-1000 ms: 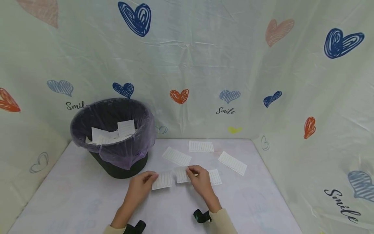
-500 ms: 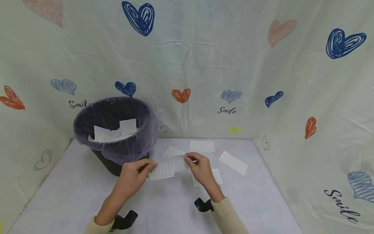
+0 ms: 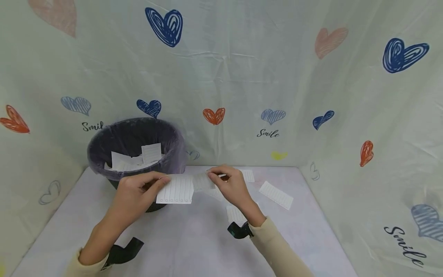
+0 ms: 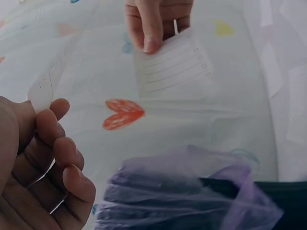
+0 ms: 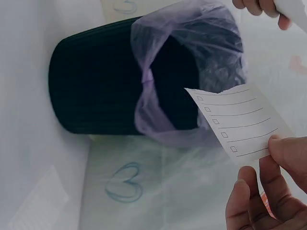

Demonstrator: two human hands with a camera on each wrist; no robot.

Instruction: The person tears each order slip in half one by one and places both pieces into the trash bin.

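Observation:
My left hand (image 3: 135,192) pinches a piece of lined checklist paper (image 3: 175,189) between thumb and fingers, above the table. In the left wrist view that paper (image 4: 45,86) is seen almost edge-on. To its right, my right hand (image 3: 231,185) pinches a second lined piece (image 3: 203,182) by its far corner. The right wrist view shows this piece (image 5: 240,122) with a row of small boxes and a ragged edge. In the head view the two pieces overlap or sit edge to edge. Behind the left hand stands a dark bin (image 3: 114,184) with a purple liner (image 3: 174,159).
White paper pieces (image 3: 126,161) lie inside the bin. Several lined slips lie on the table (image 3: 200,246), one at the right (image 3: 276,195) and one partly behind the right forearm (image 3: 235,214). A heart-printed curtain (image 3: 242,84) encloses the back and sides.
Both hands have risen from the table with their paper pieces. The left hand has moved left, nearer to the bin's front; the right hand has gone up and slightly left.

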